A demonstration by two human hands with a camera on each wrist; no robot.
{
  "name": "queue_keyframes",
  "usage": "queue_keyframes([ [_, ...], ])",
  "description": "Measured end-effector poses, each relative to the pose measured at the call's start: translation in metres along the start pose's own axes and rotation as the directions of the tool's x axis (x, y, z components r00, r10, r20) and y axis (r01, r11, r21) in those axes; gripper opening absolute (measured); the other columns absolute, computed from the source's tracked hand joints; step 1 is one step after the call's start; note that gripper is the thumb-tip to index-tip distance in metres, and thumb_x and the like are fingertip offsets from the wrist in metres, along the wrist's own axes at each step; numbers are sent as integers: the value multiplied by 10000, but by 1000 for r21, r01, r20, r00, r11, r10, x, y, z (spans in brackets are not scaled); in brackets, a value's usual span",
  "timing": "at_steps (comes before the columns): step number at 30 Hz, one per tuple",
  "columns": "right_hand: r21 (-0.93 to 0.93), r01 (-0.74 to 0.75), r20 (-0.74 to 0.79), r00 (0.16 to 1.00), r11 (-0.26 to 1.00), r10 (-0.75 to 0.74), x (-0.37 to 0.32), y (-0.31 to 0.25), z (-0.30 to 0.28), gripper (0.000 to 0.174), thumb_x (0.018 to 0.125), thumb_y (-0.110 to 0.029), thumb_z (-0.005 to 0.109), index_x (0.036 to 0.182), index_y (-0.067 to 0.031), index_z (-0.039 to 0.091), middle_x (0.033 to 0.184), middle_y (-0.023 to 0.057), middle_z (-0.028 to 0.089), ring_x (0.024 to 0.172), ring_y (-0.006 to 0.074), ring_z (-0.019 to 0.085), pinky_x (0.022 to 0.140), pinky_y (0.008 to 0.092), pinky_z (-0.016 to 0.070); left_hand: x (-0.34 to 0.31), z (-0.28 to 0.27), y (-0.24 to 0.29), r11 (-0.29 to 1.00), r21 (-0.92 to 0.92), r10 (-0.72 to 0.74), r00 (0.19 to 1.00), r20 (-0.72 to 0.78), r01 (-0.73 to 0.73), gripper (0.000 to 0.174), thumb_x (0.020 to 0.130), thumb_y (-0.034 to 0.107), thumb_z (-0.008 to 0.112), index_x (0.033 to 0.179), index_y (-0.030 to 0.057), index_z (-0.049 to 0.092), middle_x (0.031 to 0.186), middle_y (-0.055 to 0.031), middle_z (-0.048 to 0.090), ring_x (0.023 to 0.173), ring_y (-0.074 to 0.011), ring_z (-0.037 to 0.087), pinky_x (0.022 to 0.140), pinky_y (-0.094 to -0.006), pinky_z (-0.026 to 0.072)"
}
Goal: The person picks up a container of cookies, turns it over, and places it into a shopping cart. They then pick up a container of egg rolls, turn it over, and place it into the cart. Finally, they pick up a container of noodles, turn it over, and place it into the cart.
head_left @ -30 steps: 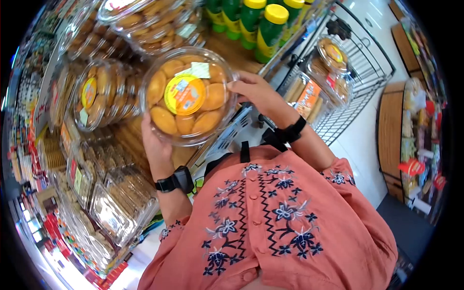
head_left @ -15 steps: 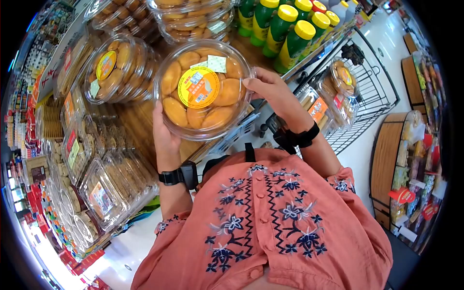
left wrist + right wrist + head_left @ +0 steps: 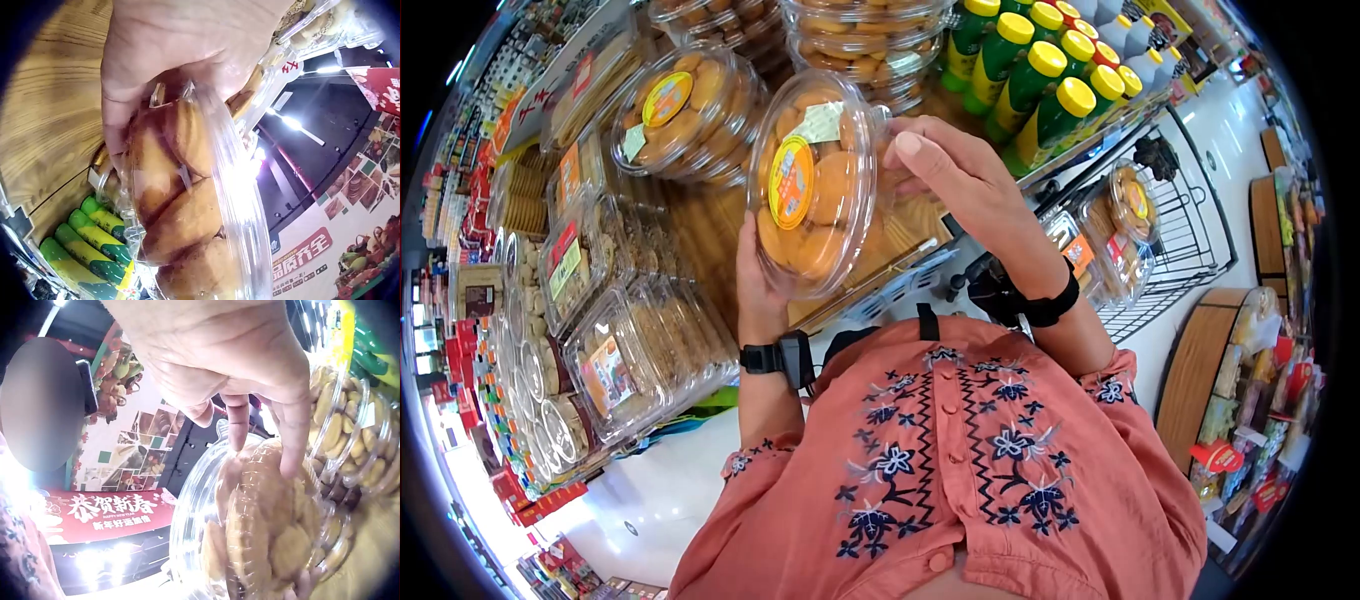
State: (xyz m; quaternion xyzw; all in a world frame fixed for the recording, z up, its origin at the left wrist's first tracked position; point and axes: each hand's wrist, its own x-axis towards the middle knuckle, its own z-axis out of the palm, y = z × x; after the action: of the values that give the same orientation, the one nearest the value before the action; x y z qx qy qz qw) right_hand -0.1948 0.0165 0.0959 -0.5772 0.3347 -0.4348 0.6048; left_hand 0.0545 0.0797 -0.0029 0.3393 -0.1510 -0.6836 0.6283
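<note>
A round clear plastic container of golden-brown pastries (image 3: 812,190), with a yellow-and-orange label and a pale sticker on its lid, is tilted sideways above the wooden display. My left hand (image 3: 762,275) grips its lower left rim, thumb and fingers on opposite faces in the left wrist view, where the pastries (image 3: 181,206) show through the side. At the container's right edge is my right hand (image 3: 960,175), its thumb lifted off the lid. In the right wrist view its extended fingers (image 3: 290,434) reach down to the container's clear wall.
Similar round containers (image 3: 690,110) are stacked behind. Rectangular packs of biscuits (image 3: 650,350) fill the left side of the display. Green bottles with yellow caps (image 3: 1050,120) stand at the back right. A wire shopping cart (image 3: 1190,260) holding several packs is at the right.
The container has turned from facing up to a sideways tilt in my left hand. My right hand's thumb has come off its rim. The view has shifted, bringing more bottles in.
</note>
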Motion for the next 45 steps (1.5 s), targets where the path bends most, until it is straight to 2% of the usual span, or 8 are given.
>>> queue_keyframes([
  [11, -44, 62, 40, 997, 997, -60, 10, 1, 12, 318, 1002, -304, 605, 1038, 10, 643, 1182, 75, 619, 917, 98, 574, 802, 259, 495, -6, -13, 7, 1000, -27, 1, 1000, -13, -1, 572, 1054, 444, 390, 1413, 7, 476, 1308, -173, 617, 1133, -294, 652, 944, -415, 566],
  [18, -47, 23, 44, 999, 999, -21, 16, 8, 12, 292, 1002, -296, 608, 1030, -6, 628, 992, 9, 609, 853, 64, 548, 757, 240, 477, -6, -21, 16, 1000, -30, 8, 1000, 18, -8, 554, 1075, 419, 347, 1423, -1, 446, 1391, -175, 558, 1246, -292, 585, 1065, -452, 482],
  [22, -48, -34, 43, 998, 998, 36, 21, 14, 7, 256, 981, -285, 645, 976, -33, 596, 890, -24, 563, 812, 50, 506, 717, 222, 440, -10, -14, 26, 991, -6, 135, 987, -82, -136, 509, 1076, 365, 378, 1415, -8, 453, 1388, -163, 556, 1244, -279, 580, 1065, -423, 475],
  [28, -104, -89, 52, 994, 991, 95, 26, 28, 0, 289, 945, -300, 693, 917, -47, 556, 862, -22, 538, 792, 60, 502, 716, 227, 446, -29, 15, 47, 899, 266, 372, 927, -41, -349, 485, 1084, 341, 345, 1402, -8, 456, 1389, -151, 545, 1266, -252, 552, 1079, -398, 449],
  [32, 24, -142, 84, 987, 990, 139, 37, 25, 6, 223, 964, -287, 652, 956, -85, 559, 868, -60, 522, 809, 34, 484, 730, 205, 417, -36, 34, 61, 723, 478, 572, 820, -11, -498, 455, 1105, 288, 289, 1376, -38, 456, 1364, -139, 543, 1258, -225, 539, 1058, -374, 461],
  [33, 27, -137, 89, 987, 990, 134, 43, 23, 8, 226, 965, -291, 652, 965, -83, 564, 872, -58, 527, 808, 34, 486, 726, 209, 420, -30, 39, 68, 830, 290, 513, 856, -61, -477, 510, 1100, 340, 275, 1395, -38, 450, 1389, -146, 533, 1278, -249, 529, 1070, -390, 449],
  [41, 78, -74, 137, 989, 994, 63, 116, -7, 35, 279, 980, -333, 623, 1030, -60, 596, 996, 10, 616, 929, 93, 619, 849, 265, 529, 16, 35, 121, 700, 303, 697, 710, -97, -646, 558, 1074, 406, 354, 1380, -47, 467, 1372, -156, 550, 1265, -257, 533, 1105, -394, 395],
  [45, 131, -27, 163, 987, 991, 6, 154, -9, 55, 331, 967, -354, 636, 1019, -30, 595, 993, 54, 616, 913, 128, 613, 777, 306, 564, 37, 37, 144, 602, 326, 791, 600, -119, -729, 501, 1061, 383, 420, 1342, -24, 497, 1332, -135, 578, 1234, -233, 553, 1080, -379, 416],
])
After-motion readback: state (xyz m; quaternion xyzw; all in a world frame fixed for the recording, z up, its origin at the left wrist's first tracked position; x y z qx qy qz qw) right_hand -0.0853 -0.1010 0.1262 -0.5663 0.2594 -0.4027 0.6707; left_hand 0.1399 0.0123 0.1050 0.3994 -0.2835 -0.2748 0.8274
